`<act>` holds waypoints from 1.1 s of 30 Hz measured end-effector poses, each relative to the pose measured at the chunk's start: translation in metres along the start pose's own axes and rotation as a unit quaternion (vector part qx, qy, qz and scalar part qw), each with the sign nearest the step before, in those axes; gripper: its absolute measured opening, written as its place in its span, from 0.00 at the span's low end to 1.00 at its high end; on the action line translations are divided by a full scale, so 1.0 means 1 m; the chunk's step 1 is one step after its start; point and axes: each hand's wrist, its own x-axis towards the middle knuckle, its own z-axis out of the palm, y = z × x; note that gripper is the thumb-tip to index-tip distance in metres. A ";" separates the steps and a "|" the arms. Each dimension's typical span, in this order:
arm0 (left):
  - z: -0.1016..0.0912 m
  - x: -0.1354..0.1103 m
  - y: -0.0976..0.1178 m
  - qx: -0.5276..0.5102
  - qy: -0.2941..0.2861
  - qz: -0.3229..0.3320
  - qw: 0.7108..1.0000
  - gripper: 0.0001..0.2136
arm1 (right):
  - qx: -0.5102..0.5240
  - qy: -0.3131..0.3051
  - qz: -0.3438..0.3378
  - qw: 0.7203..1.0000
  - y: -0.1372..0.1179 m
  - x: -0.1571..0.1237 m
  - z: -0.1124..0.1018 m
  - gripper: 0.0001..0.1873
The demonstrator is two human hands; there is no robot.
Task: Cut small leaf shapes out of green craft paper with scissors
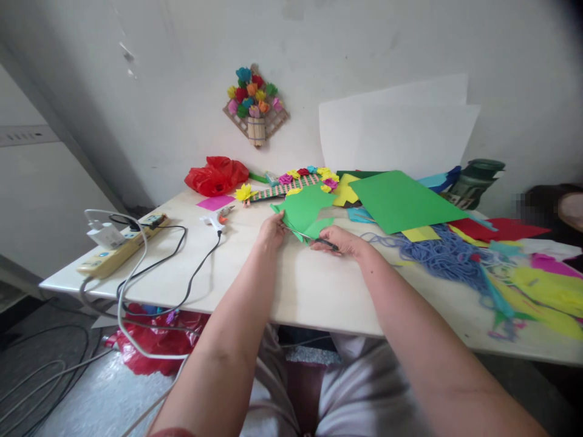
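**Blades near left fingers, cords and yarn close to both arms**

Far left: power strip [119, 247] sits at the tabletop [310, 291] edge. Its cables [136, 285] loop over the edge toward the floor, so a snagged cable could likely drag it off.

Glue gun [215, 219] lies just beyond it, with the black cord [200, 267] trailing near the left forearm. An elbow swing could tug the gun. Cannot tell if it is hot.

Left hand [272, 230]: grip pinched on the lower-left edge of the green cut-out [304, 207]. The cut-out is mid-tabletop, just in front of the row of paper flowers [296, 177].

Scissors [303, 234]: blades run along the cut-out's lower edge, tips pointing at the left fingers and near them. Main risk is a nicked finger if the blades close with that hand so near. The paper is thin and held on one side only, so it could buckle or tear off-line.

Right hand [345, 241]: grip closed round the dark scissor handles. Cannot tell how far the blades are open.

Right side: large green sheet [403, 200] is just behind the right hand. Blue yarn [444, 255] lies near the right wrist and could catch the forearm or the handles.

Loose paper scraps [546, 285] sit at the far right edge, and a sweep of the arm could push them off.
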 end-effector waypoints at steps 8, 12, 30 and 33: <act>0.000 -0.002 -0.001 0.025 -0.014 0.020 0.999 0.01 | -0.039 0.020 -0.002 0.999 0.005 0.003 -0.002 0.17; -0.003 0.000 -0.002 0.038 -0.027 0.029 0.998 0.02 | -0.059 0.017 -0.019 0.998 0.005 0.004 0.001 0.19; -0.009 0.004 0.009 -0.079 0.035 0.123 0.989 0.08 | -0.322 0.218 0.018 0.921 0.003 -0.005 -0.018 0.18; -0.010 0.004 0.009 -0.087 0.037 0.124 0.988 0.08 | -0.417 0.247 0.040 0.874 0.001 -0.005 -0.020 0.17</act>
